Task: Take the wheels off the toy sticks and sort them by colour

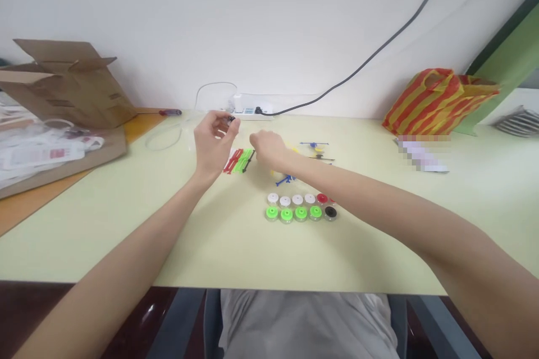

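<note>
My left hand [215, 143] is raised over the table, its thumb and fingertips closed on a small dark piece [231, 119]. My right hand [269, 148] is curled downward just right of a black stick [249, 161]; what its fingertips hold, if anything, is hidden. Between the hands lie green sticks [241, 161] and red sticks [233, 161], side by side. Blue parts [314, 144] and yellow parts lie beyond my right forearm. Nearer me stand two rows of small round pieces: white ones [297, 199] and a red one [322, 198] behind, green ones [301, 213] and a black one [330, 212] in front.
A power strip [265, 116] with a black cable lies against the wall. An open cardboard box [71, 87] and plastic bags [42, 148] are at the left, near a screwdriver [170, 113]. A striped red and yellow bag [429, 101] stands at the right back.
</note>
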`<state>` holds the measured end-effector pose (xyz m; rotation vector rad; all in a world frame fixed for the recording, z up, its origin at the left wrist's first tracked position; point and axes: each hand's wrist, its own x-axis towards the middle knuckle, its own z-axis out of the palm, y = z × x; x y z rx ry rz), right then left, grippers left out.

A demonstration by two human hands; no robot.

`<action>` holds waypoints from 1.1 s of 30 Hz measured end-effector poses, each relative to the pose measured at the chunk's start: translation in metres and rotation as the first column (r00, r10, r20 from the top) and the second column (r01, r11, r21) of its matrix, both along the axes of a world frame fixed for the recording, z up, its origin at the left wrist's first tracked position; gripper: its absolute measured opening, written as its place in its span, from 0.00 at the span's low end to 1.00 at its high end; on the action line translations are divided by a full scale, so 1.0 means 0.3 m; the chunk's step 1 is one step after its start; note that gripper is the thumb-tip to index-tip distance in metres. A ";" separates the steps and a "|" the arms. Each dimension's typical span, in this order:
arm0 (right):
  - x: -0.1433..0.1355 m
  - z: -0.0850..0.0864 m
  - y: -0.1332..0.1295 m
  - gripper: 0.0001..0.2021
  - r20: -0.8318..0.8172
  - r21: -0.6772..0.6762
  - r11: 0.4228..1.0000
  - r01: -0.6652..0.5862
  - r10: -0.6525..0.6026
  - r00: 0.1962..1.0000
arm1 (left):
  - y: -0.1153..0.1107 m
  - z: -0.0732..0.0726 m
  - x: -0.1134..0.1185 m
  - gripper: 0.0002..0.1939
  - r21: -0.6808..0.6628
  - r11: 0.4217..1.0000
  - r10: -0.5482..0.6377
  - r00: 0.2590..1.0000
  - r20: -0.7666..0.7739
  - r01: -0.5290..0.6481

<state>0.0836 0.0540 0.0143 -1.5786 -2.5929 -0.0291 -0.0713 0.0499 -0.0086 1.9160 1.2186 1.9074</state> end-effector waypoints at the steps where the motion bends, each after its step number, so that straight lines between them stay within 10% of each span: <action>1: -0.007 -0.003 0.001 0.20 0.007 -0.018 1.000 -0.011 0.011 1.000 | 0.003 -0.002 -0.002 0.11 0.005 1.000 0.002 1.000 -0.003 -0.002; 33: 0.062 -0.003 0.087 0.08 -0.208 -0.055 0.969 -0.240 0.224 0.952 | 0.000 -0.001 0.004 0.11 -0.005 1.000 -0.011 1.000 -0.009 0.011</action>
